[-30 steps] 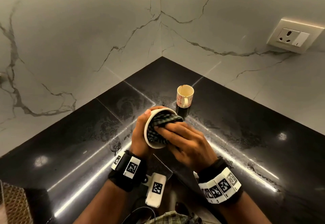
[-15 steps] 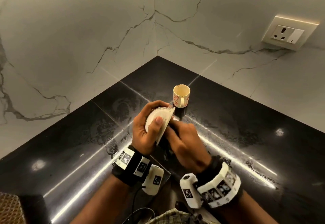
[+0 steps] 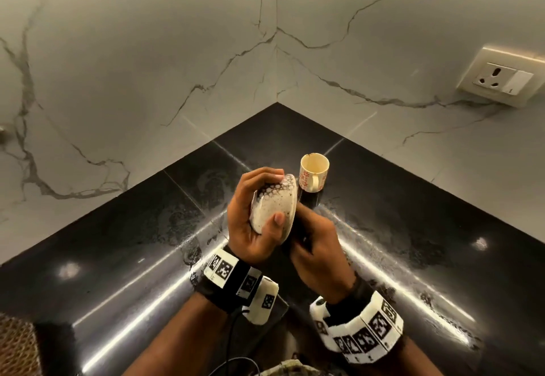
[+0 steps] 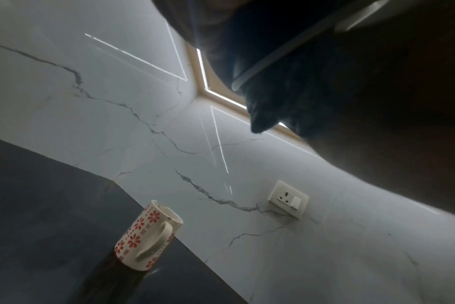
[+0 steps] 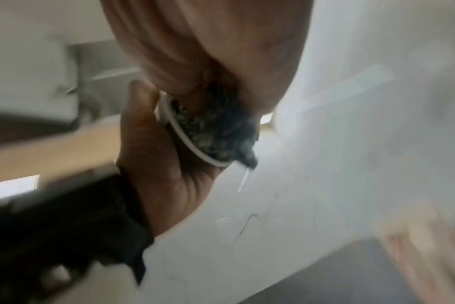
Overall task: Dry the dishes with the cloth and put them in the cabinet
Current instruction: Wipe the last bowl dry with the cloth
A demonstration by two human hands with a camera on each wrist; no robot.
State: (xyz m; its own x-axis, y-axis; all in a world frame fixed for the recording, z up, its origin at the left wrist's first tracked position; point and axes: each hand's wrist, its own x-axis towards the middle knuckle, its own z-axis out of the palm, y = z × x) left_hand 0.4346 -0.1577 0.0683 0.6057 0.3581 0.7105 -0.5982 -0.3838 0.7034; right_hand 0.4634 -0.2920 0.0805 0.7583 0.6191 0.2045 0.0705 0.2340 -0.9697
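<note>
My left hand (image 3: pixel 259 213) grips a small speckled white bowl (image 3: pixel 272 207) above the black counter, its underside turned toward me and its mouth facing right. My right hand (image 3: pixel 312 243) holds a dark checked cloth (image 5: pixel 216 131) pushed into the bowl's mouth; in the head view the cloth is hidden behind the bowl. The right wrist view is blurred but shows the bowl's white rim (image 5: pixel 190 144) with the cloth inside it. A white cup with red flowers (image 3: pixel 313 175) stands upright on the counter just behind the bowl, handle toward me, also seen as the cup (image 4: pixel 148 236).
The black glossy counter (image 3: pixel 147 257) runs into a corner of marble walls (image 3: pixel 147 66). A wall socket (image 3: pixel 501 80) sits at the right. A woven brown object (image 3: pixel 17 343) shows at the bottom left edge.
The left hand has turned the bowl from mouth-up toward me to underside toward me. The right hand with the cloth has gone behind the bowl.
</note>
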